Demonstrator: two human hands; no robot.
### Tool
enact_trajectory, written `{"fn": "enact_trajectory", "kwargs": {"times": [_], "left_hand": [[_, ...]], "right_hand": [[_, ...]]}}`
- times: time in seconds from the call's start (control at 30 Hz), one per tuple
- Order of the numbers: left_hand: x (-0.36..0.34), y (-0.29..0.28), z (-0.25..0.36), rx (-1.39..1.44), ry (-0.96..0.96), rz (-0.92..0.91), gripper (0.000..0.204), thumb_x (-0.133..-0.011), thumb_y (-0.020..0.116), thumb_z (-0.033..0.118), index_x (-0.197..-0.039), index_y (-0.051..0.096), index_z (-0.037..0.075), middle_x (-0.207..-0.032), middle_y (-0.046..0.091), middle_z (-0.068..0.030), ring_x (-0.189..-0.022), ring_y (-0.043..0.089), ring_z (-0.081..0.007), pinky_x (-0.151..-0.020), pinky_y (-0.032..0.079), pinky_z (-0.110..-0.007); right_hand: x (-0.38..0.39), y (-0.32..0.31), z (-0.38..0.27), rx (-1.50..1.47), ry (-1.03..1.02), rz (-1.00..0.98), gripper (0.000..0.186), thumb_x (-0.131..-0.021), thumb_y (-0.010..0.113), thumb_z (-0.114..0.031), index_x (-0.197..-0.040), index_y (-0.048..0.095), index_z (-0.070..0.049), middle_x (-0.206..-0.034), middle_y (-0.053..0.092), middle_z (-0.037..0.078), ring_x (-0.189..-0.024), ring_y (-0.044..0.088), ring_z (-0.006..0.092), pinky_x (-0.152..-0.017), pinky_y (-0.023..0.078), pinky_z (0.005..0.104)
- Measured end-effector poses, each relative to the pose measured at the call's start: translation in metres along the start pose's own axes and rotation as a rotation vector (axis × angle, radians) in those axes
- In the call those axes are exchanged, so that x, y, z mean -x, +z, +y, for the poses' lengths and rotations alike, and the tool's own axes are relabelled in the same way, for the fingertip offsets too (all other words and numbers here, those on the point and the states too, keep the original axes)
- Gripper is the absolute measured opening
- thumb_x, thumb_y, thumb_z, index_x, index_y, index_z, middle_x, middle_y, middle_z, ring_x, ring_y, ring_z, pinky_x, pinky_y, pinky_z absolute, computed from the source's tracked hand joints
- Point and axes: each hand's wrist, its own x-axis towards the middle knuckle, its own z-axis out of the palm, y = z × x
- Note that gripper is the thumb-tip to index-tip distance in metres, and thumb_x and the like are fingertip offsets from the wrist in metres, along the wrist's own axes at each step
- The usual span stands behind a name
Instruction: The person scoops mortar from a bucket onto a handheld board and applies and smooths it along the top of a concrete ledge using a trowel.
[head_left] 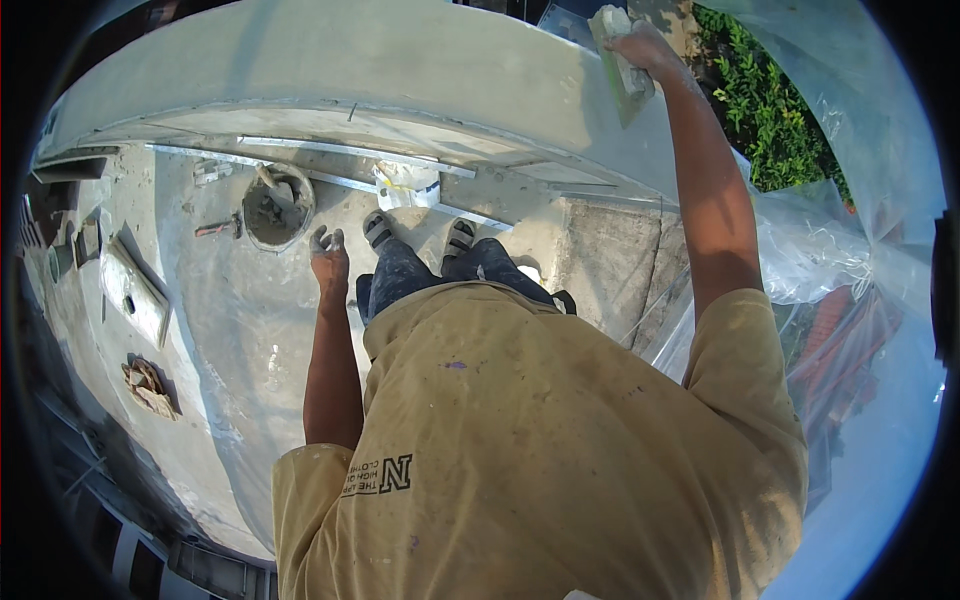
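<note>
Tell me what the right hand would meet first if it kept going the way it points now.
Probably the grey plastered wall. The right hand holds a plaster-loaded trowel raised at the wall's top edge, so the trowel would touch first. Depth is unclear; it may already be touching.

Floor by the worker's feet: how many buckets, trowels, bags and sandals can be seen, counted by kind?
Round bucket of mortar: 1
Red-handled trowel: 1
White bag: 1
Sandals: 2
Plastering float in the raised right hand: 1
Total: 6
</note>
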Motion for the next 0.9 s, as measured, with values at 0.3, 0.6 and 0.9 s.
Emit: {"fn": "enact_trajectory", "kwargs": {"times": [0.3,0.6,0.9], "left_hand": [[0.038,-0.051,-0.079,0.082,-0.415,0.017,0.043,-0.086,0.067,0.021,-0.123,0.046,0.011,-0.081,0.059,-0.0012,-0.063,0.054,-0.009,-0.05,0.039,-0.026],[0.051,-0.041,-0.069,0.085,-0.543,-0.016,0.042,-0.087,0.065,0.023,-0.124,0.047,0.013,-0.093,0.062,-0.0034,-0.071,0.059,-0.0145,-0.054,0.043,-0.028],[0.011,-0.038,-0.004,0.152,-0.397,-0.134,0.042,-0.087,0.065,0.021,-0.124,0.048,0.008,-0.093,0.063,-0.0063,-0.074,0.061,-0.0156,-0.052,0.043,-0.026]], "right_hand": [[0.079,0.078,0.045,0.486,-0.253,0.072,0.057,-0.074,0.067,-0.024,-0.126,0.05,-0.005,-0.108,0.063,0.023,-0.104,0.059,0.0363,-0.092,0.046,0.0427],[0.081,0.01,0.125,0.333,0.238,0.268,0.054,-0.076,0.066,-0.032,-0.115,0.056,0.004,-0.107,0.063,0.025,-0.101,0.061,0.0372,-0.091,0.047,0.0415],[0.064,0.094,-0.075,0.293,-0.09,0.064,0.047,-0.073,0.066,-0.029,-0.111,0.061,-0.001,-0.11,0.064,0.019,-0.106,0.061,0.0334,-0.091,0.047,0.0416]]}}
